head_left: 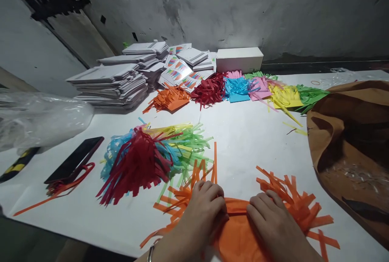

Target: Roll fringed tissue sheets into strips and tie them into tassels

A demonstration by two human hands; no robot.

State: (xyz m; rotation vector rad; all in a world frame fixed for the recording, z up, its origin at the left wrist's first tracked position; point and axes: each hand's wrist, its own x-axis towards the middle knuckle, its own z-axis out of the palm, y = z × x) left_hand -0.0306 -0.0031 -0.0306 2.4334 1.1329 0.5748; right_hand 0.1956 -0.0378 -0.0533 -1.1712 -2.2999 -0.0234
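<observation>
An orange fringed paper sheet lies at the near edge of the white table, its cut strips fanning out left and right. My left hand presses on its middle with curled fingers pinching the paper. Beside it, my right hand does the same, fingers bent down onto the sheet. Both hands sit close together, almost touching. A heap of finished fringed papers in red, blue, green and yellow lies just beyond my left hand.
A row of coloured fringed paper piles runs along the back, with stacks of white cards and a white box behind. A black phone lies left, clear plastic far left, and a brown bag right.
</observation>
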